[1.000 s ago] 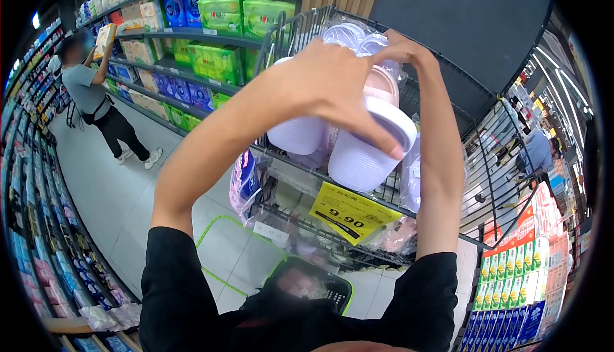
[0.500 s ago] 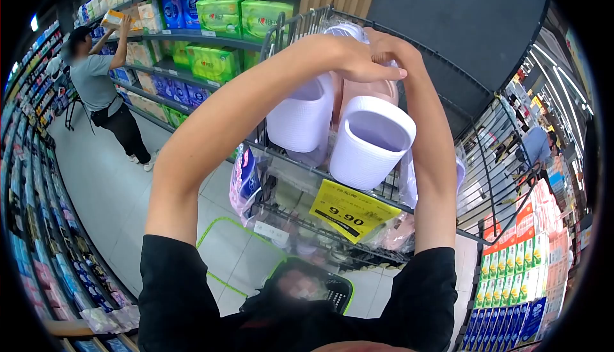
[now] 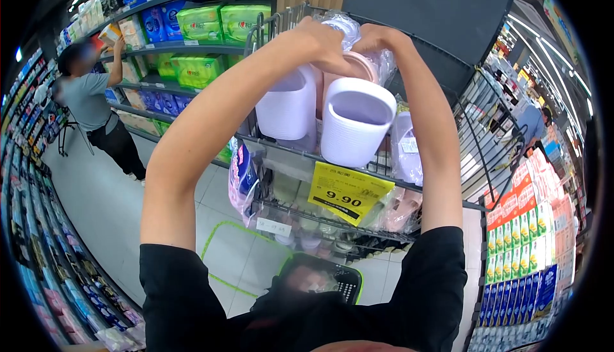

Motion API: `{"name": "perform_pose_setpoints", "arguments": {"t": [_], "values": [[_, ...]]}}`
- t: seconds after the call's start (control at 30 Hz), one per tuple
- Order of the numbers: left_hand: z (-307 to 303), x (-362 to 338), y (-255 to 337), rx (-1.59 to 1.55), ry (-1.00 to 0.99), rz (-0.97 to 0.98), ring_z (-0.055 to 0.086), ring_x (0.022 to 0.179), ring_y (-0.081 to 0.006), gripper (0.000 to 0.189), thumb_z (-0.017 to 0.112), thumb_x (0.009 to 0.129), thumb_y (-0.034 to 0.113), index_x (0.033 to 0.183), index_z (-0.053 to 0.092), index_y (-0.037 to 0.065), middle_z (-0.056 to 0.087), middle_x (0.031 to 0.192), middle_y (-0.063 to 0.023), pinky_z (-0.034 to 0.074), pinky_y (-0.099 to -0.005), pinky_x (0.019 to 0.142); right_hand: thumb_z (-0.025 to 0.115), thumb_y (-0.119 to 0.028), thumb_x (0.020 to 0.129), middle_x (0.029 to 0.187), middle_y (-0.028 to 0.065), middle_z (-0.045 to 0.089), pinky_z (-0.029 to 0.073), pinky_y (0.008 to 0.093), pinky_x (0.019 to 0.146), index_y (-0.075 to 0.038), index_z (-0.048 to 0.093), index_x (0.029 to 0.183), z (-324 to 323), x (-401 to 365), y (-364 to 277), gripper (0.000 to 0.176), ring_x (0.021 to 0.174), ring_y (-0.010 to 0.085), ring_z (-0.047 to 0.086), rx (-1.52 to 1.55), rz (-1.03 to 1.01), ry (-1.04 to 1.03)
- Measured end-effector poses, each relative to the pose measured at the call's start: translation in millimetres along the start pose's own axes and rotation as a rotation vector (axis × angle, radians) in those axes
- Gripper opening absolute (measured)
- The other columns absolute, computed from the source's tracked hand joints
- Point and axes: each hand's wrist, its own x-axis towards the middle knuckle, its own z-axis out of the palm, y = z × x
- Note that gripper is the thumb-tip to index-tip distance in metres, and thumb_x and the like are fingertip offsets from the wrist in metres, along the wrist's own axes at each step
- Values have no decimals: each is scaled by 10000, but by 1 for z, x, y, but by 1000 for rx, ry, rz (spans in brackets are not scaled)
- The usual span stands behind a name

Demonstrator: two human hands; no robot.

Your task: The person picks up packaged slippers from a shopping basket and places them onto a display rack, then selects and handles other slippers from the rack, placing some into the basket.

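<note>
Pale lavender slippers (image 3: 359, 136) stand upright in a black wire rack (image 3: 291, 145), with another lavender slipper (image 3: 286, 112) to their left. Behind them are pink slippers (image 3: 359, 64) and a plastic-wrapped pair of white slippers (image 3: 345, 29). My left hand (image 3: 329, 46) reaches over the rack and is closed at the left side of the wrapped pair, its thumb pointing right; its other fingers are partly hidden. On the other side, my right hand (image 3: 378, 38) curls its fingers on the clear wrapping.
A yellow price sign (image 3: 348, 193) hangs on the rack's front. Below is a green-edged dark basket (image 3: 326, 281) on the tiled floor. Shelves of tissue packs (image 3: 199, 24) stand at the left, where a person (image 3: 96, 99) holds a pack. Stacked goods (image 3: 521, 249) rise at the right.
My hands have moved apart, and the clear wrapping between them shows more now. The rack sits slightly further left and higher in view. The person at the left has shifted a little.
</note>
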Motion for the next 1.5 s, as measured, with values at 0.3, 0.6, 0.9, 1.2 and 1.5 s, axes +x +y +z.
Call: {"name": "perform_pose_setpoints", "arguments": {"t": [0.3,0.6,0.9,1.2,1.5], "values": [[9,-3,-1,137,70,-8,494,1242,-377,782,622,688,683,1239,632,128,587,1253,-245,362,-450,1048,765,-556,540,1204,291,619,469,412,914,139,630,1143,9,-12,25,930,1108,346,611,130,-15,72],[3,-12,0,95,37,1,431,1274,-413,828,674,646,625,1345,570,194,525,1330,-241,315,-486,1067,704,-538,685,1077,222,691,511,409,796,42,691,1111,26,5,-21,720,960,313,668,188,-55,62],[6,-8,-1,37,36,46,446,1225,-475,826,712,649,566,1362,562,176,534,1308,-266,347,-503,1083,757,-615,616,1163,193,673,524,422,903,-40,698,1138,26,1,-24,779,1074,327,658,168,14,307],[21,3,-16,91,117,130,481,1073,-405,701,683,693,558,1242,614,126,602,1082,-218,383,-466,986,864,-399,554,1049,253,687,552,426,867,52,681,1077,4,-57,-15,715,1008,377,671,278,57,395],[29,1,-18,97,173,90,483,1103,-418,655,655,736,529,1252,614,128,590,1145,-221,389,-469,998,847,-474,499,1100,222,682,536,415,888,-8,704,1048,16,-45,24,734,1042,344,664,221,116,505]]}}
